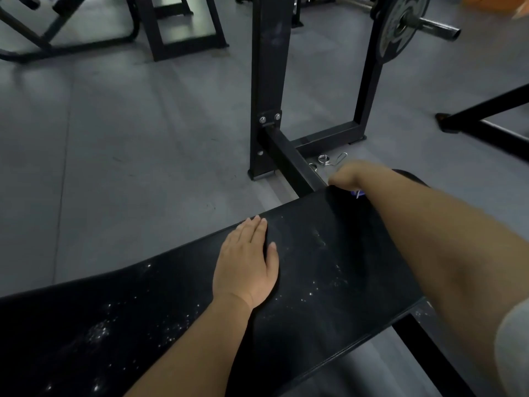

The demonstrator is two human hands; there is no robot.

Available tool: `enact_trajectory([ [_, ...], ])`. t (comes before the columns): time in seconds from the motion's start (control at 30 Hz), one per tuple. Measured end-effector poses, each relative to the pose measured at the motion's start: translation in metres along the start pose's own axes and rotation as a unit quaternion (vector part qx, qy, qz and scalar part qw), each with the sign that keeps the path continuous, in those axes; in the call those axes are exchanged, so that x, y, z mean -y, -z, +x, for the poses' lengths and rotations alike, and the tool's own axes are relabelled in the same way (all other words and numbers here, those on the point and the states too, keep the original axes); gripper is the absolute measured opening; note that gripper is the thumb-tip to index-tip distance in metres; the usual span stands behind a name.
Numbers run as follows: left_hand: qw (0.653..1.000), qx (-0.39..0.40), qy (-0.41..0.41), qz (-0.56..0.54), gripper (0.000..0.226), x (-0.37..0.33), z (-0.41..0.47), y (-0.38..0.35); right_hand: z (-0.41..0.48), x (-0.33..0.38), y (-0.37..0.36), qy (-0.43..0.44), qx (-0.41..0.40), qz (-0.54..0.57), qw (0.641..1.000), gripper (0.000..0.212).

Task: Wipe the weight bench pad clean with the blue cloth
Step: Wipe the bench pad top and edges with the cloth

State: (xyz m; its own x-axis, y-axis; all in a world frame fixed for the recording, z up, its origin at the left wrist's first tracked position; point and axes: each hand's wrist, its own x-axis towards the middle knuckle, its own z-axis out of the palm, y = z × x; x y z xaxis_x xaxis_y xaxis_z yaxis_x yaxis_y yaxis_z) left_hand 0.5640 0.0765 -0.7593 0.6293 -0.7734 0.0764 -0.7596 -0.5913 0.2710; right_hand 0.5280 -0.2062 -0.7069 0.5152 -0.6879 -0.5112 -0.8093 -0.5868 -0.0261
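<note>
Both hands on the bench pad, cloth at its far end.

My left hand [247,266] lies flat, fingers together, on the black pad [329,267], among white specks. My right hand [347,176] curls over the far edge; its grip state cannot be determined. Only a corner of the blue cloth [360,193] shows beneath my forearm. Rack upright [269,67], spring clip [332,160] and weight plate [396,27] stand beyond.

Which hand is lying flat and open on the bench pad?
The left hand, palm down on the bench pad. The right hand is curled at the pad's far edge over the blue cloth.
</note>
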Motion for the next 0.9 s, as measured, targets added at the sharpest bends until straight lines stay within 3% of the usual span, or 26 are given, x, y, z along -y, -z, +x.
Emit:
enact_trajectory([
  [0.13, 1.0, -0.002, -0.003, 0.01, 0.057, 0.0, 0.0, -0.001, -0.002, 0.033, -0.008, 0.043, 0.003, 0.036, 0.998, 0.027],
  [0.27, 1.0, -0.006, -0.005, 0.008, 0.057, -0.001, -0.001, 0.0, -0.026, 0.107, -0.036, 0.172, 0.044, 0.059, 0.982, 0.033],
  [0.37, 1.0, -0.006, -0.002, -0.001, 0.055, -0.001, 0.0, 0.001, -0.039, 0.129, -0.049, 0.241, 0.074, 0.005, 0.968, 0.031],
  [0.43, 1.0, -0.004, -0.003, 0.002, 0.056, 0.0, 0.0, 0.0, -0.031, 0.1, -0.04, 0.231, 0.037, -0.005, 0.972, 0.034],
  [0.57, 1.0, -0.008, 0.0, 0.007, 0.056, -0.001, -0.001, -0.001, -0.011, 0.009, -0.022, 0.121, -0.082, 0.059, 0.987, 0.039],
  [0.7, 1.0, -0.013, 0.0, 0.004, 0.056, 0.0, -0.002, -0.001, -0.019, 0.016, -0.046, 0.113, -0.173, 0.116, 0.972, 0.033],
  [0.77, 1.0, -0.014, 0.002, -0.003, 0.056, -0.001, -0.002, 0.0, -0.033, 0.043, -0.059, 0.145, -0.18, 0.137, 0.963, 0.032],
  [0.9, 1.0, -0.017, 0.006, -0.002, 0.055, -0.001, -0.001, 0.0, -0.061, 0.065, -0.072, 0.295, -0.138, 0.134, 0.936, 0.033],
])
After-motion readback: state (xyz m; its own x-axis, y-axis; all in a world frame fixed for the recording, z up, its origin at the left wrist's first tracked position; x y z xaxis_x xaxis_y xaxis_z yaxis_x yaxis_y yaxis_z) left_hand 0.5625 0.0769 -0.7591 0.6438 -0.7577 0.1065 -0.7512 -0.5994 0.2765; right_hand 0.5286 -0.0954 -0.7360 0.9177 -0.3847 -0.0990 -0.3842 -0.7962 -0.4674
